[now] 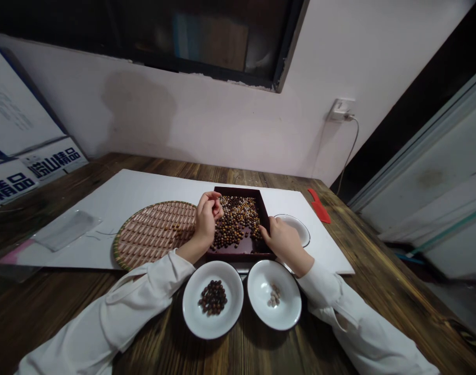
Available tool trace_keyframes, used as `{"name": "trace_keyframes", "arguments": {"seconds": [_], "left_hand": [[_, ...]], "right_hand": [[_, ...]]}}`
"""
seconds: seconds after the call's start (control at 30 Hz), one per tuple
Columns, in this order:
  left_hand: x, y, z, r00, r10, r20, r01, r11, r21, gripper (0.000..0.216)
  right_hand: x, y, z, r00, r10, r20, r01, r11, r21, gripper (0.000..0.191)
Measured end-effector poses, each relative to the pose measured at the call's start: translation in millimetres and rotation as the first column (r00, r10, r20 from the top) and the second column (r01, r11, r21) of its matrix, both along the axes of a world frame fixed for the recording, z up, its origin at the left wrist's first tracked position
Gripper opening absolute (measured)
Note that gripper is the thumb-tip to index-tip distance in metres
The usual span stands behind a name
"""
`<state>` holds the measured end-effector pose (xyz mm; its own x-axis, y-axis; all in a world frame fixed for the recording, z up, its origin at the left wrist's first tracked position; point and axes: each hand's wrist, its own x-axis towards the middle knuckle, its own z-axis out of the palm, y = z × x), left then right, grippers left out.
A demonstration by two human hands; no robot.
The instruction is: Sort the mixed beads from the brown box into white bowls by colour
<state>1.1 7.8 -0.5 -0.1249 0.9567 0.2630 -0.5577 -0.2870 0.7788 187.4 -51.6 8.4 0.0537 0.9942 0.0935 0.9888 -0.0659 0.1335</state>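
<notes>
A dark red box (247, 249) holds many small round beads (238, 213) in brown, yellow and pale tones. Over its left wall is my left hand (207, 216), its fingers curled in a pinch; whatever they hold, if anything, is too small to make out. My right hand (284, 238) grips the box's right wall, the thumb on the inner side. In front of the box stand two white bowls. Dark brown beads (213, 298) lie in the left bowl (191, 307), and a few pale beads (274, 296) in the right bowl (261, 311).
A round woven tray (144, 229) with some yellowish beads is left of the box. Partly behind my right hand sits another white dish (301, 229). A red comb-like tool (319, 207) lies at the white board's (124, 190) right edge. A clear plastic bag (68, 229) is at left.
</notes>
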Motion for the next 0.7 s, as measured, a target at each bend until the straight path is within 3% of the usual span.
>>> {"name": "trace_keyframes", "arguments": {"seconds": [0.1, 0.27, 0.7], "left_hand": [[-0.9, 0.8, 1.5, 0.994, -0.056, 0.098, 0.061, 0.997, -0.045, 0.028], [-3.2, 5.3, 0.5, 0.977, -0.045, 0.207, 0.078, 0.985, -0.152, 0.032], [-2.1, 9.2, -3.8, 0.984, -0.012, 0.178, 0.048, 0.98, -0.195, 0.032]], "right_hand": [[1.0, 0.4, -1.1, 1.0, 0.005, -0.006, -0.005, 1.0, 0.01, 0.036], [2.1, 1.5, -2.5, 1.0, 0.014, -0.014, -0.013, 1.0, 0.016, 0.036], [2.0, 0.9, -2.9, 1.0, 0.016, -0.013, -0.016, 0.999, 0.037, 0.036]]}}
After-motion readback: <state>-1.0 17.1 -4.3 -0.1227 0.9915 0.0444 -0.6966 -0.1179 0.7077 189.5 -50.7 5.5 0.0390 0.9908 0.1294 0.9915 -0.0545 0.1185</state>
